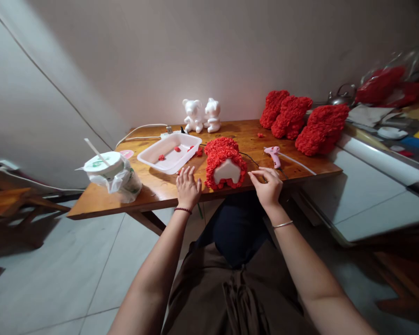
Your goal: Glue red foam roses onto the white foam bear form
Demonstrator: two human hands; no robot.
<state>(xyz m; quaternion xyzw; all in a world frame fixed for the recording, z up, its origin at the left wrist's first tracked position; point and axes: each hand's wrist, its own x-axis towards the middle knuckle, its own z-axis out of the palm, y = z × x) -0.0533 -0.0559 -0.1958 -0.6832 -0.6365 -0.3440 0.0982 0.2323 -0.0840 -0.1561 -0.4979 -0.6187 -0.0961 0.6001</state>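
Note:
A white foam bear form partly covered in small red foam roses [225, 160] lies on the wooden table [160, 193] near its front edge. My left hand [188, 187] rests flat on the table just left of it, fingers stretched out and together, holding nothing. My right hand [268, 185] sits just right of the form, fingers curled in a pinch toward it; what it pinches is too small to make out. A pink glue gun [273, 155] lies beyond my right hand.
A white tray [169, 152] holds a few red roses. Two bare white foam bears [202, 115] stand at the back. Three rose-covered bears [302, 120] lie at the back right. A plastic-wrapped jar [113, 176] stands at the left. A cluttered counter [387, 125] runs along the right.

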